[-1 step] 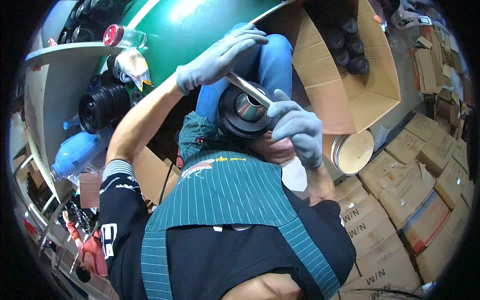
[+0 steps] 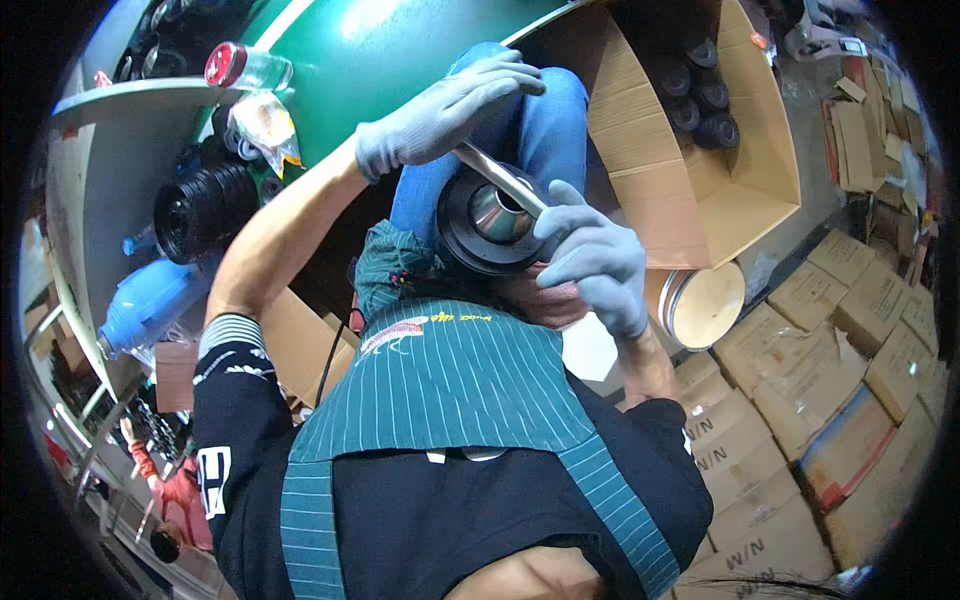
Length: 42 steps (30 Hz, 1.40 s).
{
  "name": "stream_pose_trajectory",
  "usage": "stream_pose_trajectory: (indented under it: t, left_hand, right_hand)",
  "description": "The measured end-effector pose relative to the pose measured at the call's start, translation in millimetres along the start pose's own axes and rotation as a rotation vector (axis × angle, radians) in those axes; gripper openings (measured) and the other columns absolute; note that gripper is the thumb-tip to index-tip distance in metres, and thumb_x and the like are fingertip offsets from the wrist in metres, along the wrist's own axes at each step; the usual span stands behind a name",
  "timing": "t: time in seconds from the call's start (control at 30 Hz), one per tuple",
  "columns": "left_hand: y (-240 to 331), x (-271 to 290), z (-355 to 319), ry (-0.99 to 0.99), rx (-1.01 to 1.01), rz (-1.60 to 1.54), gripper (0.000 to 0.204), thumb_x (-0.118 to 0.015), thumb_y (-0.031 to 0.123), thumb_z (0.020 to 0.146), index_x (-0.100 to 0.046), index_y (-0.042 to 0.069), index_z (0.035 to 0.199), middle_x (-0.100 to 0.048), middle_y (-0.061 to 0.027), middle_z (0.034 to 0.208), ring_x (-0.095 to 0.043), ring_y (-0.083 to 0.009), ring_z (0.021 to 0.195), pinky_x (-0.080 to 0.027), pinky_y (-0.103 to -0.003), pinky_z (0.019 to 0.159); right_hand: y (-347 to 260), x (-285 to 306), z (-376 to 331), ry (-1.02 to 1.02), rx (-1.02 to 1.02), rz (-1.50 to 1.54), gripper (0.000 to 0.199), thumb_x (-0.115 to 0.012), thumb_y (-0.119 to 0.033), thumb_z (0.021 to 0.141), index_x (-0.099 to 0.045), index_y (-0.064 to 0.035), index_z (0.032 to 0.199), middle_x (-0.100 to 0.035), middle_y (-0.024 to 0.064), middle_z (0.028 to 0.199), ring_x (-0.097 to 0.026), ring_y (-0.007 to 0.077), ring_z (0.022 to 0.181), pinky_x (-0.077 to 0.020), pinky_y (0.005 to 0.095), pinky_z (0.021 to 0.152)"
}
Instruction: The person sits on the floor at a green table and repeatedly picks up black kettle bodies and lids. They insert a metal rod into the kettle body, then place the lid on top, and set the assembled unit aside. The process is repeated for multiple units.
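Evidently the metal bar (image 2: 505, 182) is at the centre of the work, slanting across the black round part (image 2: 455, 235) and its shiny cone (image 2: 495, 218). Beyond the black round part and to its left, the gloved left hand (image 2: 440, 115) lies over the bar's far end, fingers nearly straight and together; its palm is hidden, so I cannot tell whether it grips. Right of the part, the gloved right hand (image 2: 600, 255) is half curled, thumb and fingers closed on the near end. The part sits at the lap, against the jeans (image 2: 555, 120). If the hands push unevenly, the bar could slide off the cone, or the part could tip, since the legs look a soft support. Far right of the part, stacked cartons (image 2: 790, 360) carry dark printing; nearer the wearer than it, the apron (image 2: 440, 380) shows yellow lettering. I make out none on the bar.
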<state>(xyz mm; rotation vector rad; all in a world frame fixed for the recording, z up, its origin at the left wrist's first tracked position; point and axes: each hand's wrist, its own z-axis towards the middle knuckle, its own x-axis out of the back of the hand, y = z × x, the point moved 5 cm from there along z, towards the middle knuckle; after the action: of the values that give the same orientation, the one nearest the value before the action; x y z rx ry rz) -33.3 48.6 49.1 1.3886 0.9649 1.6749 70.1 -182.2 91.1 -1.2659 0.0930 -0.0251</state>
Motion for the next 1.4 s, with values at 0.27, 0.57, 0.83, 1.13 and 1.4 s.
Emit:
stream_pose_trajectory:
  t: [0.27, 0.57, 0.83, 1.13, 1.4]
  left_hand:
    - [-12, -12, 36, 0.01, -0.256, 0.43, 0.036, -0.052, 0.026, 0.109, -0.071, 0.006, 0.131, -0.06, -0.0207, 0.151, -0.04, -0.0449, 0.155, -0.031, -0.057, 0.13]
    - [10, -111, 118, -0.357, -0.621, -0.123, 0.028, -0.057, 0.025, 0.105, -0.074, 0.003, 0.111, -0.067, -0.0189, 0.131, -0.049, -0.0421, 0.143, -0.038, -0.056, 0.12]
    - [-14, -80, 114, 0.061, -0.345, 0.14, 0.04, -0.054, 0.03, 0.107, -0.072, 0.008, 0.135, -0.072, -0.0212, 0.128, -0.066, -0.0401, 0.123, -0.051, -0.05, 0.11]
    - [-17, 57, -26, 0.458, 0.312, -0.251, 0.031, -0.062, 0.03, 0.11, -0.076, 0.005, 0.121, -0.076, -0.0154, 0.115, -0.074, -0.0274, 0.108, -0.057, -0.037, 0.099]
    - [149, -55, -13, -0.287, 0.485, 0.96, 0.039, -0.071, 0.046, 0.096, -0.082, 0.009, 0.094, -0.076, -0.0176, 0.08, -0.078, -0.0347, 0.075, -0.061, -0.047, 0.066]
  right_hand:
    - [-23, -40, 44, -0.537, 0.172, -0.422, 0.02, -0.077, -0.024, 0.08, -0.066, -0.0123, 0.068, -0.049, 0.0009, 0.057, -0.06, 0.0224, 0.066, -0.0547, 0.0498, 0.106]
    - [9, -132, 84, -1.01, -0.054, -0.523, 0.035, -0.069, -0.043, 0.087, -0.067, -0.008, 0.083, -0.061, 0.0027, 0.068, -0.066, 0.0241, 0.063, -0.057, 0.0406, 0.057]
    - [-23, -72, 95, -0.452, -0.069, -0.251, 0.03, -0.079, -0.039, 0.087, -0.081, -0.0121, 0.101, -0.073, 0.0064, 0.076, -0.074, 0.0273, 0.07, -0.0555, 0.0386, 0.062]
    - [56, -18, 94, 0.511, -0.299, 1.233, 0.08, -0.027, -0.07, 0.111, -0.05, -0.0086, 0.157, -0.056, 0.0253, 0.156, -0.049, 0.0424, 0.146, -0.0341, 0.0601, 0.124]
    - [77, -30, 104, 0.515, -0.34, 1.065, 0.105, -0.019, -0.082, 0.104, 0.0, -0.008, 0.175, -0.013, 0.0289, 0.179, -0.009, 0.0413, 0.168, -0.0067, 0.0606, 0.134]
